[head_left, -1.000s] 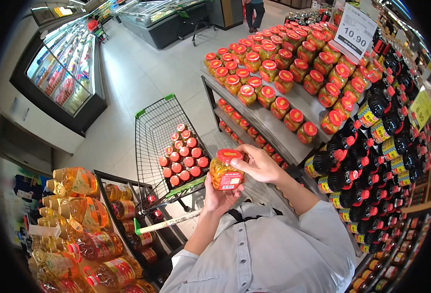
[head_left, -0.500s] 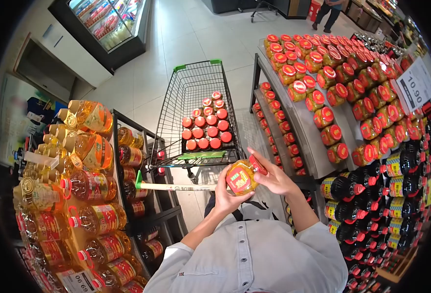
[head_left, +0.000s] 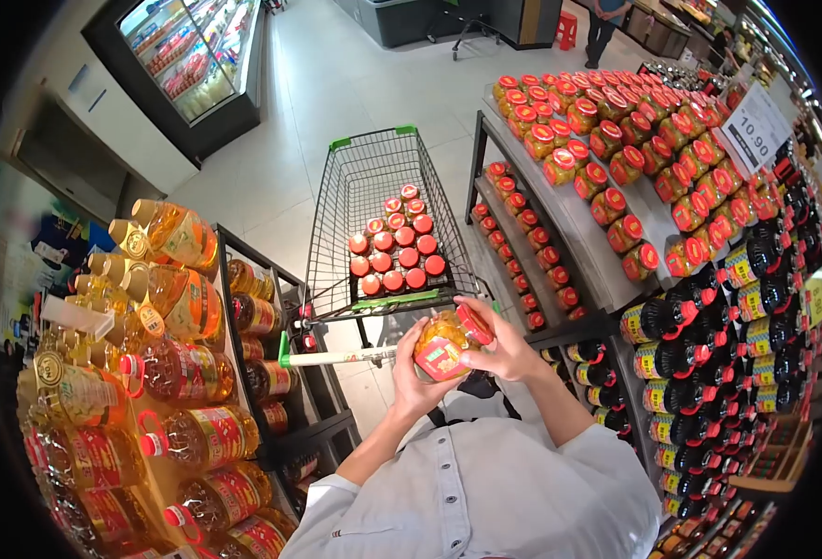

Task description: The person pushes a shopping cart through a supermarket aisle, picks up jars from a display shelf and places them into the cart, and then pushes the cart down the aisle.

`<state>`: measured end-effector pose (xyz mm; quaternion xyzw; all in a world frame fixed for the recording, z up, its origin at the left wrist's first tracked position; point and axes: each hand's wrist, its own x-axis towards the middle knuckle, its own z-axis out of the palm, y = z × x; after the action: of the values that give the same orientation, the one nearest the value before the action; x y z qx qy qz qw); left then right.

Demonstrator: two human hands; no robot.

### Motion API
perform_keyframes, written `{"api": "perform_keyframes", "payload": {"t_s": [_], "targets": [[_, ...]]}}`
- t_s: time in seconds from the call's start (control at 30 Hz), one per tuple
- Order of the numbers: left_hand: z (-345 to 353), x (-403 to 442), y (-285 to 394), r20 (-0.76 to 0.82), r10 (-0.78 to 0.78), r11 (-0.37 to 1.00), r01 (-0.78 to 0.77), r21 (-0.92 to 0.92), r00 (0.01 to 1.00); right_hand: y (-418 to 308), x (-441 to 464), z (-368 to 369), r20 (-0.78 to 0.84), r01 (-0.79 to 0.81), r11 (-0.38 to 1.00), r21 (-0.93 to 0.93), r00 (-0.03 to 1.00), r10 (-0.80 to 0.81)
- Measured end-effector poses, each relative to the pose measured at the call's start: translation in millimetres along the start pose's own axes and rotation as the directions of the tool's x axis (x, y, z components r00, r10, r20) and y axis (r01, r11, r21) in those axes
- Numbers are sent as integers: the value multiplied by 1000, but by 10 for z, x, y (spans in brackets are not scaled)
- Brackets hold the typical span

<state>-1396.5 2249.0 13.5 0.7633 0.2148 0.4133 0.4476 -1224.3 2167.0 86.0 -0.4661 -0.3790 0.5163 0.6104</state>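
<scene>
A glass jar of yellowish pickles (head_left: 441,348) with a red lid and a red label is held tilted in front of my chest. My left hand (head_left: 413,377) wraps around its base and left side. Around the lid end curl the fingers of my right hand (head_left: 509,349), its thumb pressed on the jar's side. Just beyond the jar stands a wire shopping cart (head_left: 332,200) with green corners; its handle bar (head_left: 341,357) passes to the left of my left hand. Inside the cart, several red-lidded jars (head_left: 392,279) stand in close rows.
To the right, a shelf (head_left: 560,238) carries many red-lidded jars, with dark sauce bottles (head_left: 662,396) below and a price sign (head_left: 755,129). Large oil bottles (head_left: 183,368) crowd the left rack. A person (head_left: 604,33) stands far back, and a glass-fronted fridge (head_left: 187,61) is at upper left.
Both hands have turned the jar slightly, so its label now faces lower left, and the right thumb lies across its side. The whole view has shifted a little.
</scene>
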Motion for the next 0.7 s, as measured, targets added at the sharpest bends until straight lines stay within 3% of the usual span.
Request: {"api": "perform_keyframes", "payload": {"t_s": [0.07, 0.13, 0.33, 0.4, 0.47, 0.57, 0.67, 0.7], "targets": [[-178, -170, -45, -9, -51, 997, 51, -53, 999, 133, -5, 122, 5, -27, 998, 48, 1000, 26], [-358, -298, -98, 42, -47, 995, 50, -82, 998, 262, 3, 168, 61, -221, 974, 46, 974, 218], [-645, -451, -154, 126, -122, 981, 139, -134, 984, 377, 14, 471, 1, -235, 964, -125, 971, 237], [-699, -387, -140, 159, -209, 958, 235, -167, 965, 418, 68, 473, -47, -244, 954, -172, 970, 239], [-773, -196, -140, 99, -190, 968, 203, -144, 977, 351, 257, 455, -49, -221, 946, -236, 975, 216], [-1004, 5, -315, 120, -230, 972, 223, 70, 966, 272, 654, 361, -172, -234, 905, -355, 968, 183], [-1202, 13, -790, -17, -255, 911, 246, 331, 967, 308, 1261, 246, -263, -301, 866, -400, 942, 206], [-1272, 2, -945, -21, -267, 905, 258, 338, 963, 433, 1498, 124, -282, -303, 794, -527, 944, 173]]}}
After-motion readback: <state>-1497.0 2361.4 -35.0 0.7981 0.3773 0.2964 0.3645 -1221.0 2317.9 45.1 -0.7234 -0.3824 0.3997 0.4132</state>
